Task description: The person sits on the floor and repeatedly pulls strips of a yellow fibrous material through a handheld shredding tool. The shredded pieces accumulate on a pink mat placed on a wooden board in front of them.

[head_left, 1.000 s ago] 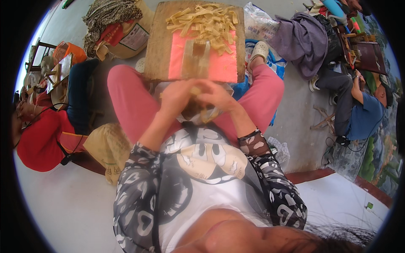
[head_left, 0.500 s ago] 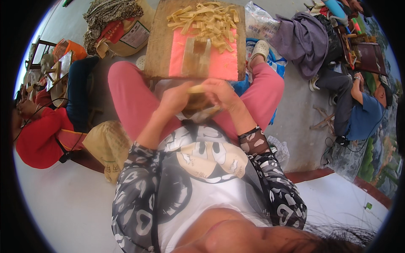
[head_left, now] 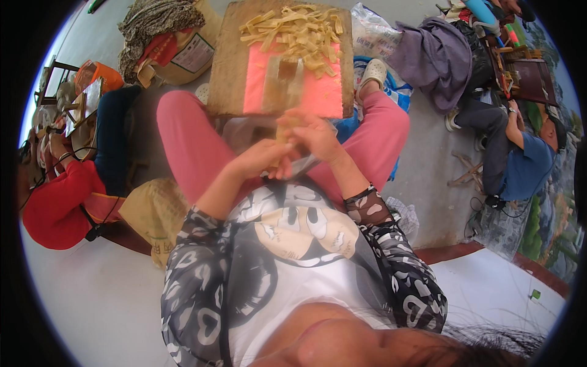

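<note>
Left fingers [head_left: 284, 166] lower than before | right fingers [head_left: 298, 116] hold yellowish strip [head_left: 282, 130]

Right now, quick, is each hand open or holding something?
Left hand: fingers bent, too blurred to tell if it holds anything.
Right hand: closed on a yellowish strip.
</note>
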### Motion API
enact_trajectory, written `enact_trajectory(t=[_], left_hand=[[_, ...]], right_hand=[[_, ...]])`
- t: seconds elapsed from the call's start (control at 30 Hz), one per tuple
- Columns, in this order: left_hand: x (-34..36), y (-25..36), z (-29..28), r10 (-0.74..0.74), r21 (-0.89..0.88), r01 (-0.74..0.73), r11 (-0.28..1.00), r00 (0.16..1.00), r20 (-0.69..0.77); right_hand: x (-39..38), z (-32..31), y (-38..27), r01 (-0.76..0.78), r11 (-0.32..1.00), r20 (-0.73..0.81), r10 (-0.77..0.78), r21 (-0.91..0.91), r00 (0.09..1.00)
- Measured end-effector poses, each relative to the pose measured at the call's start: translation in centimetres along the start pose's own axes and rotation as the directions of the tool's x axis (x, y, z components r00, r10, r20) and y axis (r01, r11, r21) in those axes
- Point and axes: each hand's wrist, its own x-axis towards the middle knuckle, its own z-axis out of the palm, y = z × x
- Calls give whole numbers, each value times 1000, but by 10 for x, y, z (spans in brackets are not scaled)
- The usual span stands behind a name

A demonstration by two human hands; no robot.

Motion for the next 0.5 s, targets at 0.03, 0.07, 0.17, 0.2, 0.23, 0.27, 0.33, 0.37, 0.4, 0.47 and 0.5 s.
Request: enact_trajectory(t=[0.03, 0.07, 0.17, 0.2, 0.23, 0.27, 0.33, 0.37, 0.4, 0.47, 0.5], left_hand=[[0, 1, 0, -17, -41, 17, 999, 1000, 3], [2, 0, -4, -21, -14, 20, 1000, 1000, -14], [7, -6, -15, 6, 18, -5, 1000, 998, -66], [6, -7, -15, 37, 0, -37, 999, 996, -85], [4, -8, -17, 67, -17, -69, 997, 992, -105], [4, -10, -26, 81, -99, -90, 991, 993, -86], [11, -12, -25, 188, 68, -175, 982, 930, -316], [14, -11, -22, 253, 156, -205, 966, 874, -416], [12, -10, -18, 277, 171, -226, 959, 874, -399], [17, -6, -9, 307, 157, -267, 951, 883, -354], [19, -2, -3, 323, 153, -288, 945, 888, -327]], right_hand=[[-1, 2, 5, 74, 973, 33, -68, -221, 997], [-2, 3, 12, 150, 892, 76, -130, -426, 989], [1, -10, 29, 345, 410, 259, -250, -845, 933], [7, -18, 33, 388, 351, 321, -235, -852, 917], [9, -26, 39, 431, 292, 380, -217, -854, 899], [2, -17, 33, 267, 306, 222, -174, -914, 959], [-3, -3, 24, 71, 812, -17, -99, -580, 995], [-4, -2, 20, -21, 952, -106, -13, -306, 994], [-2, -6, 17, 24, 958, -79, -48, -285, 996], [-4, -5, 7, 9, 980, -101, -30, -196, 994], [-6, -4, 2, 8, 988, -114, -25, -151, 993]])
